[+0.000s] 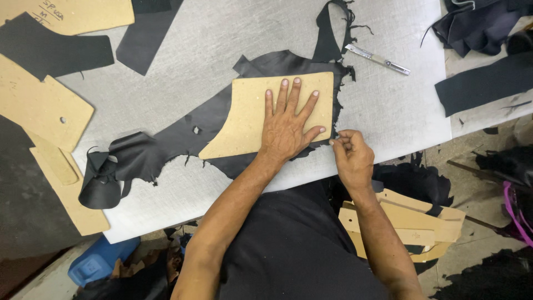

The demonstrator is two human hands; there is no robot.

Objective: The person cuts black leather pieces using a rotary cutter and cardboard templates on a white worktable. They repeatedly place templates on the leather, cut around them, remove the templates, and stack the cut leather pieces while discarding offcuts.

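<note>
Head view, looking straight down: left hand point(286, 125) lies flat, fingers spread wide, pressing a tan cardboard pattern point(250, 119) onto a ragged piece of black leather point(183, 133). Right hand point(351, 155) sits at the pattern's lower right corner, about four o'clock from the left hand, thumb and fingertips pinched together; something thin may be in that pinch, but it is too small to make out. Most of the leather under the pattern is hidden; only its torn fringe shows around the edges, with a curled lobe out at eight o'clock. All of this rests on a scuffed white cutting board point(388, 105), whose near edge runs just under both wrists. At one o'clock a slim metal utility knife point(377, 59) lies alone on the board, well apart from the hands, bare board around it. More tan patterns point(39, 105) stack at nine o'clock, partly cut off by the frame. Below the board's edge, further cardboard pieces point(411, 219) sit half hidden behind the right forearm.
</note>
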